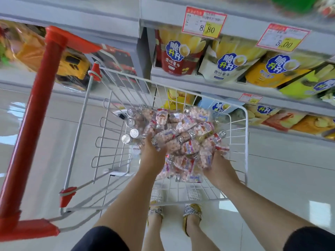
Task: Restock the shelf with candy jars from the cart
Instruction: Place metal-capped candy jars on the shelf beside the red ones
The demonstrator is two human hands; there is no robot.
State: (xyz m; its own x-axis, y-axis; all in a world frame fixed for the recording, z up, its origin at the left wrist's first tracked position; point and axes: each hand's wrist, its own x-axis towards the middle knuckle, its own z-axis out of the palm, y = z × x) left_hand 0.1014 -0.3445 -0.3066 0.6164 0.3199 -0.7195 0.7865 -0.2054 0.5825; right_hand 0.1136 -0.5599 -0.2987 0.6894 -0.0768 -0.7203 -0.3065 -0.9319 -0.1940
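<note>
Left hand and right hand are sunk in the heap of candy jars. Their fingers are buried among the jars, so I cannot tell whether they grip any. Just left of the left hand a few upright jars show silver caps. Round the heap runs the white wire cart, its red handle well off to the left. Beyond the cart's far rim stands the shelf, lined with snack bags and price tags.
</note>
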